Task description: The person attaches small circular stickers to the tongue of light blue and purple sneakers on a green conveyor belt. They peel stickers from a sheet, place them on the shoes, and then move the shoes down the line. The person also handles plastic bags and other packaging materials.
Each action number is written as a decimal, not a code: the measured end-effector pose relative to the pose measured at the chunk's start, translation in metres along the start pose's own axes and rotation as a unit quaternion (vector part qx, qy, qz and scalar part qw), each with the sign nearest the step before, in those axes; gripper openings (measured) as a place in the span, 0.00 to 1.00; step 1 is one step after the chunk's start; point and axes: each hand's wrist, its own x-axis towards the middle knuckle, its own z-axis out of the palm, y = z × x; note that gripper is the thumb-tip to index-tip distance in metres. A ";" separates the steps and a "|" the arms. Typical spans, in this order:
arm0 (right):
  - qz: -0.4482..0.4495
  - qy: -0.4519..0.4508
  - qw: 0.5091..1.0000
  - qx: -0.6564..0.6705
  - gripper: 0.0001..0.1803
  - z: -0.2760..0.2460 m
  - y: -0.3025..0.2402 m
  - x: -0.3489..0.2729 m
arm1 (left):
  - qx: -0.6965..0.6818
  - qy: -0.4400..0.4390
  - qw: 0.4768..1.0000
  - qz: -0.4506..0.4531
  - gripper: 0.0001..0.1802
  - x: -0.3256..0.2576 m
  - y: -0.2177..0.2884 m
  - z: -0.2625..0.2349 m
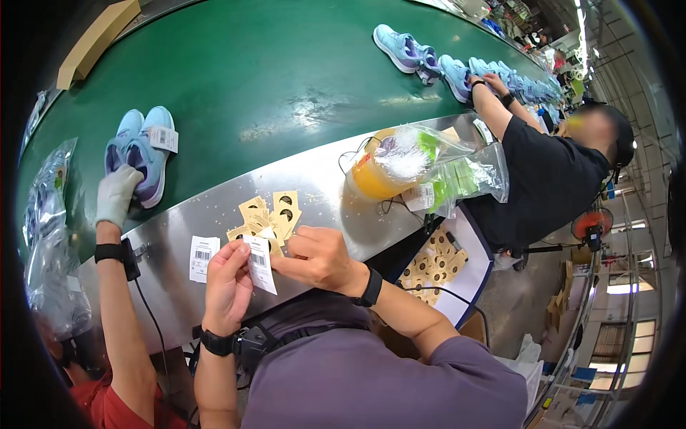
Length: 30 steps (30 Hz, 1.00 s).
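While the green belt (286,79) is carrying blue shoes (139,154) past, both hands are holding a white label (259,264) just above the steel surface (329,193). The left hand (227,286) is pinching its lower edge, grip closed on it; the right hand (319,259) is pinching the top, fingers together. This looks like peeling or separating the label; next it probably needs pairing with a tan tag (275,218) nearby. A co-worker's gloved hand (116,194) is touching the shoes.

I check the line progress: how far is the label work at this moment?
Done: the nearest blue shoe pair already carries a white tag. In hand: left hand and right hand hold a white barcode label. Left: another label and tan tags lie waiting.
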 end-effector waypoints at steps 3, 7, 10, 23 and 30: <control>0.070 -0.009 0.993 0.095 0.16 0.005 0.004 -0.008 | -0.025 0.049 0.998 0.039 0.10 0.007 -0.004 0.008; 0.291 -0.074 0.915 0.268 0.19 -0.007 -0.010 0.001 | 0.012 0.093 0.980 0.174 0.12 0.005 0.006 0.012; 0.337 -0.026 0.915 0.219 0.13 -0.015 -0.010 0.001 | 0.147 0.096 0.955 0.239 0.10 0.009 0.004 0.020; 0.197 0.010 0.979 0.056 0.07 -0.004 -0.016 0.026 | 0.201 0.060 0.946 0.249 0.07 0.000 -0.001 0.031; 0.202 0.006 0.979 0.034 0.07 -0.002 -0.017 0.029 | 0.237 0.037 0.936 0.258 0.08 -0.003 -0.003 0.030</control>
